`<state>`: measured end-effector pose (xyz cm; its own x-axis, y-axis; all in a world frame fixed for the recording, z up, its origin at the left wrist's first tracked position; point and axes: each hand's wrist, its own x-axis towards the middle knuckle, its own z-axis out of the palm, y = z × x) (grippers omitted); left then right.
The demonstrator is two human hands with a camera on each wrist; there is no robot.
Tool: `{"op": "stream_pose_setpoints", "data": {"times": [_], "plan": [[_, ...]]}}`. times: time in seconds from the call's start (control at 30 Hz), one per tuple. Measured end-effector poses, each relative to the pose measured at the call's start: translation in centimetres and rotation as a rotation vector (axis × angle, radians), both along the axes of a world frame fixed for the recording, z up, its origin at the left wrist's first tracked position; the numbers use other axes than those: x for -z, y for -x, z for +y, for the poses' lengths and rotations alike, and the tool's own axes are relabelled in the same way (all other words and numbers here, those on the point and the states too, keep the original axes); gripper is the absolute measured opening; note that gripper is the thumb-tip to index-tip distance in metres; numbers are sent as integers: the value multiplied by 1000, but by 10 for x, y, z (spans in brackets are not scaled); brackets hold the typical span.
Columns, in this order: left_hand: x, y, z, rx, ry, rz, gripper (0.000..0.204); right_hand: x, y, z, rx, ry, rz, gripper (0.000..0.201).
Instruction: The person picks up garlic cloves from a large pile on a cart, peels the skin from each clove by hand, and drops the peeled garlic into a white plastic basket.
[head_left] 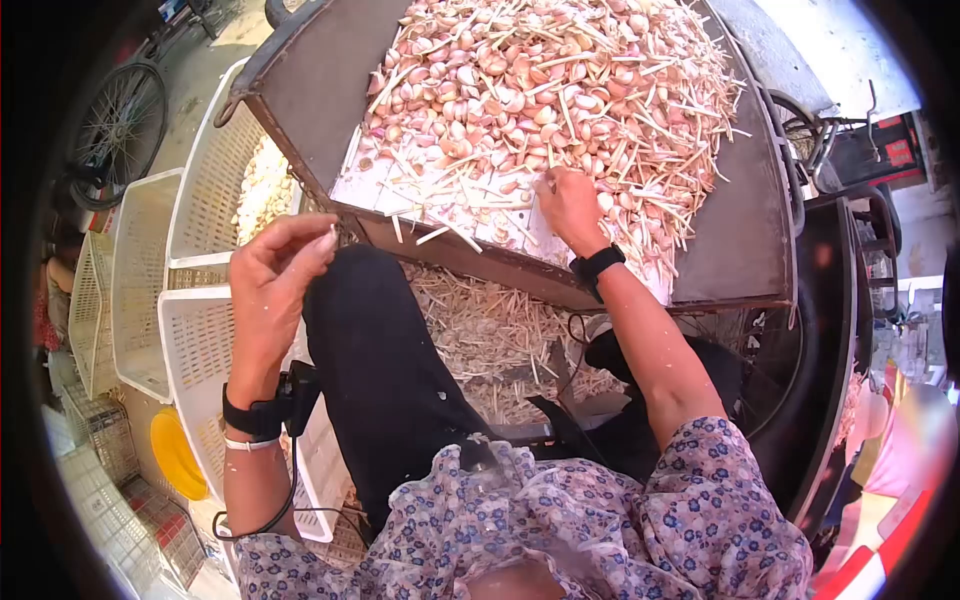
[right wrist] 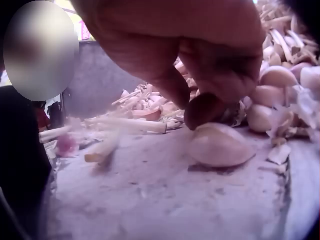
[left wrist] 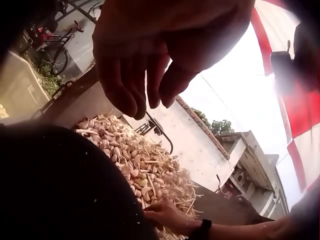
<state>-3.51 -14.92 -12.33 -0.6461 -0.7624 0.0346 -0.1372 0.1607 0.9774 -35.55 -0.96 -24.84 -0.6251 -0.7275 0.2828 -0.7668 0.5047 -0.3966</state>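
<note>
Pink-skinned garlic cloves (head_left: 520, 85) lie heaped with cut stems on a metal-sided tray. My right hand (head_left: 572, 208) reaches down at the near edge of that heap, fingers bent toward the board. In the right wrist view, a fingertip (right wrist: 202, 111) is right at a single garlic clove (right wrist: 220, 145) lying on the pale board. My left hand (head_left: 280, 270) is raised above the left knee, beside the white crates. Its thumb and fingers (left wrist: 131, 102) hang loosely bent in the left wrist view, with no clove showing between them.
White plastic crates (head_left: 200, 285) stand at the left; one holds pale peeled garlic cloves (head_left: 265, 190). Loose stems (head_left: 480, 320) litter the ground below the tray's metal edge (head_left: 480, 258). A yellow round object (head_left: 177, 452) sits by the crates. Bicycle wheels (head_left: 118, 130) show behind.
</note>
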Motion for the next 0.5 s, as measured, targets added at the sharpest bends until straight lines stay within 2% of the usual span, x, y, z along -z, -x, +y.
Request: {"op": "stream_pose_setpoints", "data": {"times": [0.03, 0.1, 0.17, 0.23, 0.27, 0.3, 0.37, 0.4, 0.43, 0.5], "plan": [[-8, 35, -1, 183, 97, -48, 18, 2, -1, -4, 2, -23, 8, 14], [-7, 99, 6, 432, 422, -117, 21, 3, -5, -11, 7, -69, 24, 14], [9, 134, 8, 488, 596, -231, 20, 7, -5, -13, 0, -35, 31, 14], [70, 190, 14, 506, 920, -299, 15, 7, -7, -11, 13, -6, 43, 13], [87, 208, 16, 510, 857, -419, 14, 7, -6, -6, 1, 59, 58, 17], [100, 221, 17, 512, 792, -536, 13, 6, -3, 0, 37, 189, -187, 18], [117, 227, 20, 393, 892, -412, 12, -4, -3, 19, 114, 442, -673, 21], [123, 229, 21, 336, 935, -342, 13, -14, -5, 34, 95, 676, -1057, 21], [122, 230, 24, 334, 917, -393, 12, -19, -5, 47, 10, 904, -1369, 14], [121, 230, 28, 318, 938, -408, 11, -39, -15, 68, -142, 1170, -1613, 15]]}}
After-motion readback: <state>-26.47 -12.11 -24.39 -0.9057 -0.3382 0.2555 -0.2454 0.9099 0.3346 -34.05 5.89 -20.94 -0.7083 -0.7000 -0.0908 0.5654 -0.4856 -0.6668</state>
